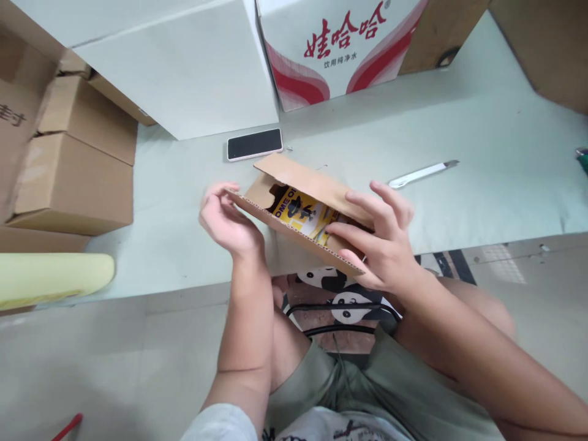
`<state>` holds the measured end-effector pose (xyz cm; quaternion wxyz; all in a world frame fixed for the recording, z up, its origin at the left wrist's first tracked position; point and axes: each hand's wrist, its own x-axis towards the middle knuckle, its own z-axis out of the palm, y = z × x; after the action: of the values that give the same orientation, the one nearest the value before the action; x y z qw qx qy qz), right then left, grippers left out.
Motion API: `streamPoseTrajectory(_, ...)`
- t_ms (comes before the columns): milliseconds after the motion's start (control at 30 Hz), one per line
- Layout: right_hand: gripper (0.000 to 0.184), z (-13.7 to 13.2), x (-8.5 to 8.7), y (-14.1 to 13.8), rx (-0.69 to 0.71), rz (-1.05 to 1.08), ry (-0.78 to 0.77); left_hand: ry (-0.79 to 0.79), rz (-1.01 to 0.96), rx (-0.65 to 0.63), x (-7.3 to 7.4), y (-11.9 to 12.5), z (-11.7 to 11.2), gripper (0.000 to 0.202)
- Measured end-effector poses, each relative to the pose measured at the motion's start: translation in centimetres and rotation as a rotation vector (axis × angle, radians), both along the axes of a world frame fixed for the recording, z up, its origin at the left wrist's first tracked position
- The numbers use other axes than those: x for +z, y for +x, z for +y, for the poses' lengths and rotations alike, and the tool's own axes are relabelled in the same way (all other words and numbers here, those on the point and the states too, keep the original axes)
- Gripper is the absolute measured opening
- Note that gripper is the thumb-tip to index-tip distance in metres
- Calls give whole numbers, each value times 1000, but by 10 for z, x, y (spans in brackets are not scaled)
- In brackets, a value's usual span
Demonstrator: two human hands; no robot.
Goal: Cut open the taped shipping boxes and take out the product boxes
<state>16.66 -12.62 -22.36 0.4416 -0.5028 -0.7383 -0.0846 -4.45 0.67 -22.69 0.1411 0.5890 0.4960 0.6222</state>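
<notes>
A small brown corrugated cardboard box point(301, 184) lies at the near edge of the pale green table point(482, 141), its lid flap raised. Inside it shows a yellow printed packet point(301, 211). My left hand point(227, 220) curls round the box's left end, fingers closed on the flap edge. My right hand point(379, 236) holds the box's right end, fingers bent over the opening and touching the packet's side.
A phone point(255, 144) lies face up behind the box. A white utility knife point(420, 173) rests to the right. Large white cartons point(193, 67), one with red printing point(340, 49), stand at the back. Brown boxes point(73, 159) stack on the left, beside a yellow foam piece point(50, 278).
</notes>
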Motion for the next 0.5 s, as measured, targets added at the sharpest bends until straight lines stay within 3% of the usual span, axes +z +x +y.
streamPoseTrajectory(67,32,4,-9,-2,-4,33,45,221,-5,49,25,5,-18,30)
streamPoseTrajectory(167,34,9,-17,-2,-23,35,114,355,280,-211,61,14,-49,22)
streamPoseTrajectory(267,29,11,-18,-1,-27,79,158,194,621,-397,82,19,-69,16)
streamPoseTrajectory(400,21,9,-16,-2,0,161,159,67,881,-412,98,16,-80,32)
streamPoseTrajectory(500,19,7,-17,-3,25,221,172,-190,1090,-418,118,17,-83,36)
